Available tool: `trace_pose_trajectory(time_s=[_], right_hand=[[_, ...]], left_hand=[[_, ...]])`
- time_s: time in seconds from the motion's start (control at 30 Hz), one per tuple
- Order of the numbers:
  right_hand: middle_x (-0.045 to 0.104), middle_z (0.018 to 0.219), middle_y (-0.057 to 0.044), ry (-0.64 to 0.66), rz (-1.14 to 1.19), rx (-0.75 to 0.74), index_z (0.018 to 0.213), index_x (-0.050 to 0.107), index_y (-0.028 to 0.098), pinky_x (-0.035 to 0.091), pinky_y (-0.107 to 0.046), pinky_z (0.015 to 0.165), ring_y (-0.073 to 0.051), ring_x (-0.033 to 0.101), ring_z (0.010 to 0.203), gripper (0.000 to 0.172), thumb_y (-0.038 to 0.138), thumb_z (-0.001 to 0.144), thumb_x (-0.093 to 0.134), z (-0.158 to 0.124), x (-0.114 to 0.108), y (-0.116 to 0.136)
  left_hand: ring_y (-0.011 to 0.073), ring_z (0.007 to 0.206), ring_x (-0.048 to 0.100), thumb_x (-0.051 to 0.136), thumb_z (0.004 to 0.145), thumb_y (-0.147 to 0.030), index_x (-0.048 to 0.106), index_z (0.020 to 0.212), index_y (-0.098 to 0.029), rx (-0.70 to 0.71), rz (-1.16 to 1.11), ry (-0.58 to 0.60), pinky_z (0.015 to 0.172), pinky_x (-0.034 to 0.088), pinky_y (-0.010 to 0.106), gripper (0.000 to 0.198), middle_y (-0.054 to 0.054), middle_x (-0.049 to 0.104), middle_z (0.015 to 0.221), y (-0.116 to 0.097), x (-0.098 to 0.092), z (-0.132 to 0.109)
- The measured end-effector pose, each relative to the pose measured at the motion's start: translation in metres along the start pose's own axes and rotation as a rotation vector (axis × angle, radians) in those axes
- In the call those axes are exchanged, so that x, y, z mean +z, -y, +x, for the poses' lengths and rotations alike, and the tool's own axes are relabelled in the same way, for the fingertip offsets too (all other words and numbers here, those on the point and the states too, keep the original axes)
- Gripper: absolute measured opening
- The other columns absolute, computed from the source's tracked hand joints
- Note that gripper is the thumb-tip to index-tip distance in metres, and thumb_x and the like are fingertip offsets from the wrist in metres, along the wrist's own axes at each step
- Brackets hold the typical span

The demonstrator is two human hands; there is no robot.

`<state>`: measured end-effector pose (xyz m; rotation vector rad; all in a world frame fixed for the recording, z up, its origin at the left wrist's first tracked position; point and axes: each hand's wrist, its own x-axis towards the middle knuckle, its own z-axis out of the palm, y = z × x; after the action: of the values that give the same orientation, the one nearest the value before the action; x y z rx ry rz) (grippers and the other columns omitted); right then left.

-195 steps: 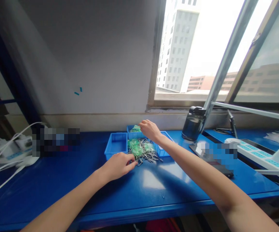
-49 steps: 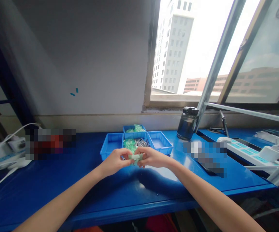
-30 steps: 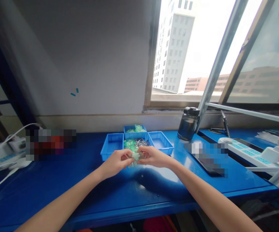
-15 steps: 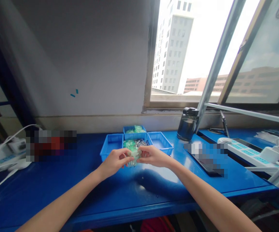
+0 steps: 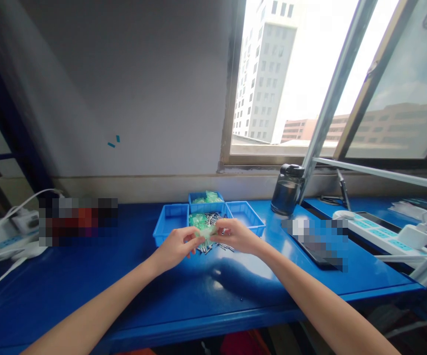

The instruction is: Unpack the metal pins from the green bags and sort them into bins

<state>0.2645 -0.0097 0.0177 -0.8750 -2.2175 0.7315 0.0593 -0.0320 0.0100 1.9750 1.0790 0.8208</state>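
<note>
Packet [image 5: 208, 231]: pale green, raised over the near side of the metal pile; drawn flatter between both hands than half a second ago, when hanging lower and more bunched; contents too blurred to tell.
Left hand [image 5: 178, 246]: at 8 o'clock from the packet, thumb and fingers pinching the near-left end; barely shifted.
Right hand [image 5: 235, 235]: at 3 o'clock, pinching the opposite end, slightly higher now; seen at the far tray several seconds earlier.
Metal pile [image 5: 204, 248]: thin silvery pieces, loose on the blue surface [image 5: 143, 305]; near edge more uncovered with the packet lifted.
Meaning for the work: apparently at spreading or adjusting the packet, with loose pieces close below.
Green heap [image 5: 197, 221]: at 11 o'clock from the packet, resting against the metal.
Far tray [image 5: 213, 207]: at 12 o'clock, holding green packets [image 5: 211, 197], some poking above the rim.
Left tray [image 5: 172, 222]: at 10 o'clock, inner floor visible.
Right tray [image 5: 245, 214]: at 2 o'clock, ribbed inner walls visible.
Bottle [image 5: 286, 192]: farther out at 2 o'clock, dark, upright, lidded.
</note>
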Motion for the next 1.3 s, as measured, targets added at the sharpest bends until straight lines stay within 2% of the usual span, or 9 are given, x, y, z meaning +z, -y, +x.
trace_pose_trajectory(time_s=[0.17,0.27,0.43,0.57,0.7,1.0,1.2,1.3], right_hand=[[0.047,0.060,0.004,0.039,0.072,0.048,0.069,0.053,0.014,0.032,-0.018,0.049,-0.006,0.040,0.054,0.023,0.035,0.079,0.056,-0.001,-0.003,0.001],[0.046,0.058,0.004,0.084,0.145,0.088,0.070,0.051,0.015,0.032,-0.018,0.047,-0.007,0.042,0.052,0.023,0.036,0.079,0.055,-0.001,-0.003,-0.001],[0.050,0.060,0.004,0.105,0.258,0.152,0.086,0.053,0.016,0.034,-0.017,0.045,-0.008,0.045,0.051,0.019,0.032,0.076,0.057,-0.001,0.000,-0.002],[0.047,0.057,0.005,0.102,0.204,0.128,0.085,0.055,0.015,0.030,-0.016,0.043,-0.006,0.040,0.049,0.021,0.033,0.074,0.059,-0.001,-0.001,0.002],[0.046,0.058,0.005,0.104,0.161,0.089,0.081,0.057,0.014,0.029,-0.017,0.044,-0.006,0.039,0.051,0.022,0.036,0.077,0.058,-0.001,-0.003,0.004],[0.047,0.061,0.003,0.046,0.202,0.089,0.078,0.057,0.014,0.030,-0.020,0.048,-0.007,0.039,0.054,0.027,0.041,0.077,0.058,0.001,0.000,0.001],[0.045,0.061,0.005,-0.235,0.111,0.068,0.070,0.046,0.017,0.035,-0.021,0.053,-0.008,0.040,0.056,0.033,0.042,0.068,0.067,0.003,0.004,-0.005],[0.049,0.063,0.004,-0.128,0.215,0.095,0.074,0.048,0.016,0.039,-0.021,0.053,-0.008,0.045,0.057,0.030,0.043,0.073,0.062,0.002,0.007,-0.001]], left_hand=[[0.0119,0.054,0.052,0.052,0.078,-0.045,0.059,0.082,-0.014,0.004,0.004,-0.076,0.044,0.040,0.020,0.032,0.000,0.055,0.066,-0.002,-0.001,0.000],[0.0117,0.055,0.053,0.052,0.079,-0.043,0.060,0.082,-0.014,0.012,-0.008,-0.065,0.049,0.042,0.020,0.030,0.000,0.057,0.067,-0.001,-0.001,0.001],[0.0129,0.062,0.055,0.055,0.077,-0.041,0.061,0.091,-0.015,0.025,-0.063,-0.046,0.055,0.043,0.021,0.030,0.001,0.061,0.072,0.001,-0.001,0.003],[0.0141,0.066,0.057,0.059,0.074,-0.039,0.063,0.083,-0.014,0.014,-0.085,-0.059,0.063,0.045,0.023,0.027,0.001,0.063,0.072,0.000,-0.001,0.003],[0.0142,0.062,0.057,0.061,0.071,-0.037,0.062,0.082,-0.013,-0.044,-0.106,-0.049,0.061,0.045,0.023,0.027,0.001,0.062,0.066,-0.002,-0.002,0.003],[0.0135,0.064,0.057,0.056,0.076,-0.035,0.061,0.081,-0.013,-0.016,-0.144,-0.021,0.061,0.045,0.023,0.023,0.000,0.061,0.067,-0.005,-0.001,0.001],[0.0137,0.065,0.057,0.063,0.072,-0.038,0.063,0.076,-0.012,0.038,-0.164,-0.128,0.063,0.045,0.022,0.026,0.001,0.063,0.071,-0.001,0.001,0.000],[0.0154,0.069,0.058,0.062,0.072,-0.041,0.064,0.078,-0.013,0.058,-0.132,-0.157,0.064,0.046,0.024,0.029,0.002,0.065,0.074,0.000,0.001,0.000]])
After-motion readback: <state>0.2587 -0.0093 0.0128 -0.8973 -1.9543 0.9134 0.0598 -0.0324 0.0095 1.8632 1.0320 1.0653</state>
